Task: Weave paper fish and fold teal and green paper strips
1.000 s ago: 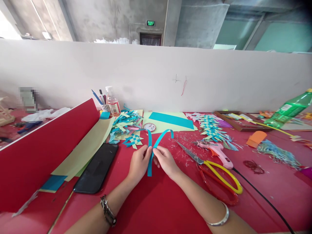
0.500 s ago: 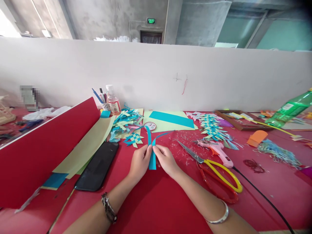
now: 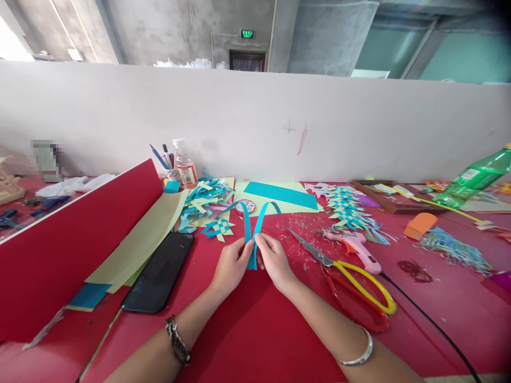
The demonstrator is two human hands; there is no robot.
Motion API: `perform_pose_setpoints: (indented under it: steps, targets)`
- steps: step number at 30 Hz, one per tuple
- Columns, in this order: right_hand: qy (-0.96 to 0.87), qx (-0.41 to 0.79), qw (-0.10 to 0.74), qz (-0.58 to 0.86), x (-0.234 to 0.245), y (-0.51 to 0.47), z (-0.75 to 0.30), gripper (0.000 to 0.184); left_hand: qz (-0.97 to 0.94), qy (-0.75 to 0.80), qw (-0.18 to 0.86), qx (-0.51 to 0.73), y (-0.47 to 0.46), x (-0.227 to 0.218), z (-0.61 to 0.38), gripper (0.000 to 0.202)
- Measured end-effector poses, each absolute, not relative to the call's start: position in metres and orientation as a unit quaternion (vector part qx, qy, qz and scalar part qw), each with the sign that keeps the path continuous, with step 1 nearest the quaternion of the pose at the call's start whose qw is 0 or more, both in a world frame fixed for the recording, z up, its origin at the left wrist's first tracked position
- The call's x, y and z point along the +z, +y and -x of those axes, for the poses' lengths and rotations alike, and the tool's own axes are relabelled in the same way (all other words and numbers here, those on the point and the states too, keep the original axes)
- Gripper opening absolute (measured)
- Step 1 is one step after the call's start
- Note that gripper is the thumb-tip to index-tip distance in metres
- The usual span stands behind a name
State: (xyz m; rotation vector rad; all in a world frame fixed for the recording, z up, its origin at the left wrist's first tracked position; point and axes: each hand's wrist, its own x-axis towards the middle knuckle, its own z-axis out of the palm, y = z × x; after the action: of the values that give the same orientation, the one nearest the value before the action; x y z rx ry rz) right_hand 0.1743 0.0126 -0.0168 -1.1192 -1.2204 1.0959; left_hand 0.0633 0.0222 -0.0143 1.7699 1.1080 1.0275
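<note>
Over the middle of the red table, my left hand [image 3: 233,263] and my right hand [image 3: 275,261] pinch blue paper strip [image 3: 260,221] between thumbs and fingers. Its two upper lengths curl apart, one bending left and the other right. Below the thumbs the lower end hangs flat between the hands. Whether this is one folded strip or two cannot be made out. To the right of my right hand lie scissors [image 3: 319,254] with one yellow and one red handle, blades apart. A woven blue and pale green paper piece [image 3: 221,227] rests beyond my left hand.
A black phone [image 3: 159,274] and a red upright board [image 3: 80,244] stand left. Behind are a pile of paper strips [image 3: 203,199], a round tin [image 3: 246,206] and a bottle [image 3: 186,167]. A pink glue gun [image 3: 355,246] with its cable lies right, near a woven fish-like piece [image 3: 346,206].
Both thumbs have parted slightly. The right-hand length of blue strip now rises in a higher arch, and less of the lower end shows beneath my hands.
</note>
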Motion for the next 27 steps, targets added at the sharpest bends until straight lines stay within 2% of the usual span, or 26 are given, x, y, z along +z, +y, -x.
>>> perform_pose_setpoints:
  steps: [4,8,17,23,27]
  targets:
    - [-0.543,0.461,0.520,0.472,-0.0151,0.0116,-0.1735,0.035,-0.706,0.467,0.339,0.411,0.0217,-0.0148,-0.0615,0.036]
    - [-0.565,0.453,0.498,0.478,-0.0161,0.0116,-0.1724,0.035,-0.669,0.481,0.357,0.439,0.0209,-0.0138,-0.0627,0.036]
    - [-0.541,0.434,0.543,0.473,-0.0149,0.0101,-0.1713,0.036,-0.622,0.502,0.361,0.481,0.0224,-0.0142,-0.0649,0.036]
    - [-0.505,0.435,0.563,0.489,-0.0138,0.0109,-0.1733,0.035,-0.654,0.457,0.416,0.436,0.0228,-0.0132,-0.0642,0.037]
    - [-0.525,0.446,0.537,0.486,-0.0136,0.0115,-0.1734,0.036,-0.690,0.460,0.379,0.411,0.0225,-0.0140,-0.0639,0.038]
